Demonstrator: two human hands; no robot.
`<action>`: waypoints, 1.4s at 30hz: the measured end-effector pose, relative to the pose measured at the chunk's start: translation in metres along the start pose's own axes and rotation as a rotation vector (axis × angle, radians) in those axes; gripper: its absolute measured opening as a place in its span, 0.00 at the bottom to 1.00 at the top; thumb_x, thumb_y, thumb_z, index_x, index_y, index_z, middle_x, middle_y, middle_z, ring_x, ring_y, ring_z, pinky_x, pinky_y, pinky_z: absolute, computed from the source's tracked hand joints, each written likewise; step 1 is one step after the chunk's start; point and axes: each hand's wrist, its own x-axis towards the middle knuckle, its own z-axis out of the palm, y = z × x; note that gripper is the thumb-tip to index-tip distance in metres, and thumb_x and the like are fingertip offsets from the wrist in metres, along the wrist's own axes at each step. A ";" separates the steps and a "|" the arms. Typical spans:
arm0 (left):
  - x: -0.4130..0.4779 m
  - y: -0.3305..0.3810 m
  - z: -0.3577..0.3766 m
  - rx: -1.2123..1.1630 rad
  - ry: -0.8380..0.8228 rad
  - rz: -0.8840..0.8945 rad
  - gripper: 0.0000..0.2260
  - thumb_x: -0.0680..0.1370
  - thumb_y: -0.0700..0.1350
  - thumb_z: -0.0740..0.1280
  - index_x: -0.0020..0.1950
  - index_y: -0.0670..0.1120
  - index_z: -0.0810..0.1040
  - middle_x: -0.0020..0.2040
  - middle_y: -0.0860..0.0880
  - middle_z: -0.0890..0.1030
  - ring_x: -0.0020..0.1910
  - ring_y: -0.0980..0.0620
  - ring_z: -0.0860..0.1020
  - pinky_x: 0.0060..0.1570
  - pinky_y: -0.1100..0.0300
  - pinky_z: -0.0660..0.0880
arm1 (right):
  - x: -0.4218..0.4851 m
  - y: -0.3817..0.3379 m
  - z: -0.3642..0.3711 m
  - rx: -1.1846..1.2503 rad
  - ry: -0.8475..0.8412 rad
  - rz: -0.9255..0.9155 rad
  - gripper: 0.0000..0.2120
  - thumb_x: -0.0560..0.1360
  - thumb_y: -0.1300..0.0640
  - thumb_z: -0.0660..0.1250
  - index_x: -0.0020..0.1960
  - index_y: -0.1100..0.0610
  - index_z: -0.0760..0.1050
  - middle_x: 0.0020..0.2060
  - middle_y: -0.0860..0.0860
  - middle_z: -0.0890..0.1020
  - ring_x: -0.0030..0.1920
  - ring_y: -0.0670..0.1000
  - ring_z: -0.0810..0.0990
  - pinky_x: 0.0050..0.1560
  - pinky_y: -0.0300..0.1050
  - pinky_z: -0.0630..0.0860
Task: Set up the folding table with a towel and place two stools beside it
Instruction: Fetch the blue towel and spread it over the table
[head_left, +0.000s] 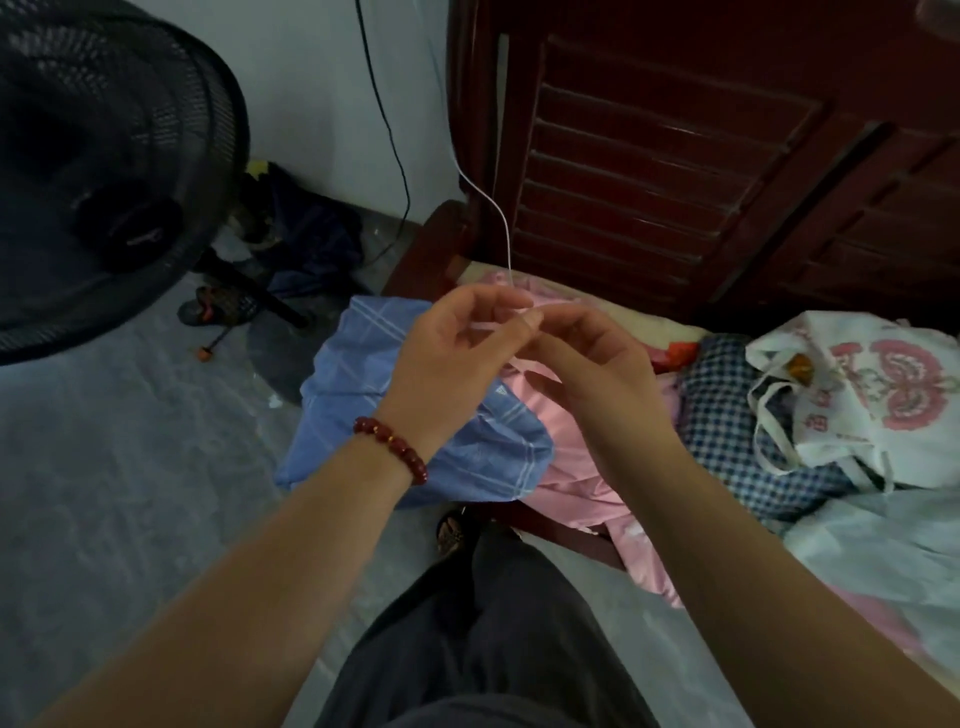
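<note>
My left hand (457, 348), with a red bead bracelet on the wrist, and my right hand (587, 353) meet above the corner of a bed. Both pinch a thin white cable (506, 236) that runs up along the dark red headboard (675, 156). The cable's end is hidden between my fingers. No folding table, towel or stool is in view.
On the bed lie a blue checked pillow (363, 364), pink bedding (566, 467), a navy gingham cloth (727, 405), a white bag with pink print (857, 395) and a clear plastic bag (883, 551). A black standing fan (104, 156) stands on the grey floor (130, 493) at left.
</note>
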 end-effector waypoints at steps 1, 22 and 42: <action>0.003 -0.001 0.000 -0.002 -0.013 0.002 0.05 0.75 0.40 0.68 0.44 0.50 0.77 0.39 0.56 0.80 0.36 0.66 0.78 0.35 0.74 0.72 | 0.003 0.000 0.000 0.000 0.008 0.001 0.03 0.75 0.63 0.68 0.48 0.58 0.78 0.47 0.58 0.83 0.51 0.58 0.82 0.54 0.51 0.78; 0.046 -0.077 -0.040 0.594 -0.235 0.060 0.04 0.76 0.44 0.68 0.44 0.53 0.77 0.39 0.61 0.78 0.40 0.66 0.76 0.41 0.74 0.71 | 0.050 0.084 0.012 -0.139 0.163 0.099 0.04 0.74 0.60 0.70 0.41 0.53 0.77 0.37 0.47 0.81 0.39 0.44 0.78 0.41 0.38 0.75; 0.070 -0.232 -0.109 1.262 -0.427 0.167 0.24 0.71 0.39 0.69 0.65 0.52 0.70 0.66 0.49 0.69 0.64 0.45 0.69 0.59 0.47 0.70 | 0.075 0.232 0.073 -0.174 0.327 0.146 0.09 0.71 0.63 0.70 0.40 0.49 0.77 0.38 0.43 0.80 0.37 0.43 0.78 0.51 0.49 0.78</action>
